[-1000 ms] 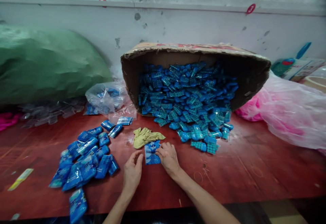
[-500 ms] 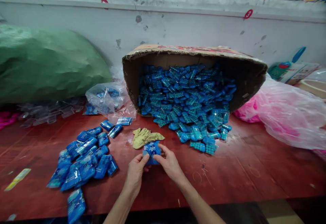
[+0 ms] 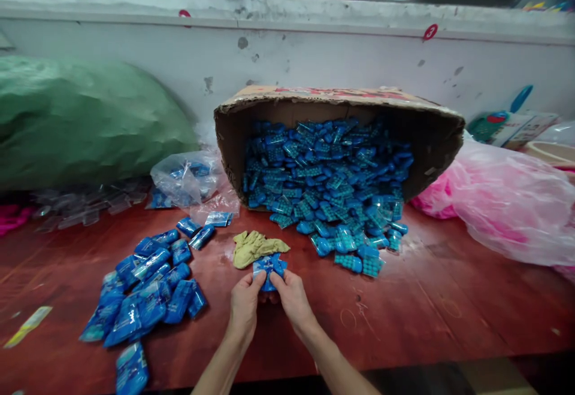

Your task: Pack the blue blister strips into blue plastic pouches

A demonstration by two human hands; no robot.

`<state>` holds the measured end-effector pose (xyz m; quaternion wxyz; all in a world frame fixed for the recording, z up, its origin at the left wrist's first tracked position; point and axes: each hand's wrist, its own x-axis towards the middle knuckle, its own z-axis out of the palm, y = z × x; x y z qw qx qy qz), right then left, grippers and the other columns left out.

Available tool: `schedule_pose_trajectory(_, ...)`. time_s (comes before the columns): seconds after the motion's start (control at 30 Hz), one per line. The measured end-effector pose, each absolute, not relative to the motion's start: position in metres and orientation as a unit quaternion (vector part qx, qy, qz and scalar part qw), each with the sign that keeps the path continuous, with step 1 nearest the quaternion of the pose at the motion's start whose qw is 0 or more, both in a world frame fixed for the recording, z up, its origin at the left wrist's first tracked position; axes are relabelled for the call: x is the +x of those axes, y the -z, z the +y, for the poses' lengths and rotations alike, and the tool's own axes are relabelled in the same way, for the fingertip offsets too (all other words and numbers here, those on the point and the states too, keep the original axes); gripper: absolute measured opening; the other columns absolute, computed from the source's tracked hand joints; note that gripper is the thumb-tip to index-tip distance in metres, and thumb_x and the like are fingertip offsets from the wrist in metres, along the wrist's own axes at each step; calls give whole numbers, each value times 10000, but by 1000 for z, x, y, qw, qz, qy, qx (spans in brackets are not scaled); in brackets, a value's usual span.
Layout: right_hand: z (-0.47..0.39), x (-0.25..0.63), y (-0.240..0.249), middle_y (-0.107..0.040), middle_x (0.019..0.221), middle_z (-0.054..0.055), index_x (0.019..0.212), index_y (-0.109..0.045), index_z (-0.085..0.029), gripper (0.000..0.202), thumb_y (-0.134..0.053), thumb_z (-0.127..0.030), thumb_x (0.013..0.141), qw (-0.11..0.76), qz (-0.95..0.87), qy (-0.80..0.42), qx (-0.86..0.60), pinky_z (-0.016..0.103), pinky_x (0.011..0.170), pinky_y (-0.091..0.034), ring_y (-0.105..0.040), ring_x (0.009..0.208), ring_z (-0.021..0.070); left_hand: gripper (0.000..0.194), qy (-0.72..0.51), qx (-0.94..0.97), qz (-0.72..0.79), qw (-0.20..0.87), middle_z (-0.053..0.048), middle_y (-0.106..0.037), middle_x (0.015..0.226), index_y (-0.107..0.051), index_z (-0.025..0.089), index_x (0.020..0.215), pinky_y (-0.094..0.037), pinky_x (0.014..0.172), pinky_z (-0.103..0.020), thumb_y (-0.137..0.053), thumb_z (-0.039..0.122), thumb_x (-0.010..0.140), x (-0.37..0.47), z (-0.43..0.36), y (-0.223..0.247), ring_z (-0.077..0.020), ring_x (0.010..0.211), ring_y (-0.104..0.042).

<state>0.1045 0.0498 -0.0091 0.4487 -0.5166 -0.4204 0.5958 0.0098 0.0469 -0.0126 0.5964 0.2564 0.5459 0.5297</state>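
A blue printed packet point(image 3: 268, 265) is pinched between both hands above the front middle of the red table point(image 3: 404, 305). My left hand point(image 3: 245, 302) grips its left side, thumb on top. My right hand point(image 3: 291, 299) holds the right side the same way, close to the left. Just beyond the packet lies a crumpled yellow-green cloth point(image 3: 256, 248). Several filled blue packets point(image 3: 148, 293) are piled to the left of my hands. Behind, a cardboard box point(image 3: 341, 97) on its side spills many small blue wrapped pieces point(image 3: 323, 173) onto the table.
A large green sack point(image 3: 90, 122) stands at the back left, beside a clear bag point(image 3: 188, 176) of blue packets. Pink-filled clear plastic bags point(image 3: 507, 197) lie at the right. A yellow strip point(image 3: 29, 326) lies near the left front. The wall runs behind.
My hands have drawn closer together, and the packet between them looks more bunched up. The camera view has tilted slightly upward.
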Motion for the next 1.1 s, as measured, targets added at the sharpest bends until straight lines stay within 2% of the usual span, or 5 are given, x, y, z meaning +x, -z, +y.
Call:
schedule_pose_trajectory(0.47, 42, 121, 1, -369, 488, -56, 514, -474, -170, 380, -429, -376, 831, 416, -570, -416, -574, 206, 471, -265, -340, 487, 86, 311, -453, 175, 543, 685, 7, -604, 527, -575, 129, 712, -369, 377, -175, -732, 337, 542, 4, 39, 2, -76, 397, -503)
schedule_pose_trajectory(0.6, 52, 150, -10, -574, 754, 23, 784, -606, -183, 251, -403, -305, 865, 384, -659, -255, -594, 238, 650, -369, -513, 706, 147, 229, -453, 116, 531, 707, 33, -522, 419, -529, 145, 636, -384, 376, -175, -696, 300, 615, -1, 38, 1, -80, 378, -492)
schedule_pose_trajectory(0.73, 77, 194, -10, -530, 1076, 136, 1097, -535, -179, 303, -530, -239, 801, 227, -665, -41, -710, 344, 716, -368, -471, 941, 268, 208, -439, 84, 518, 729, 16, -525, 421, -492, 156, 622, -395, 377, -182, -634, 291, 694, -6, 37, -1, -92, 387, -505)
schedule_pose_trajectory(0.87, 86, 207, -9, -554, 950, 92, 1039, -544, -224, 270, -581, -235, 771, 113, -716, -7, -689, 307, 654, -366, -481, 871, 251, 186, -418, 53, 526, 738, 7, -539, 429, -485, 158, 638, -401, 380, -177, -593, 272, 737, -6, 34, -4, -86, 372, -499)
schedule_pose_trajectory(1.1, 88, 196, -19, -565, 841, 120, 850, -572, -167, 146, -478, -86, 773, 125, -709, -42, -692, 284, 599, -374, -512, 820, 245, 190, -414, 50, 528, 740, 5, -547, 442, -485, 156, 651, -407, 379, -172, -599, 284, 734, -6, 31, -3, -82, 375, -502)
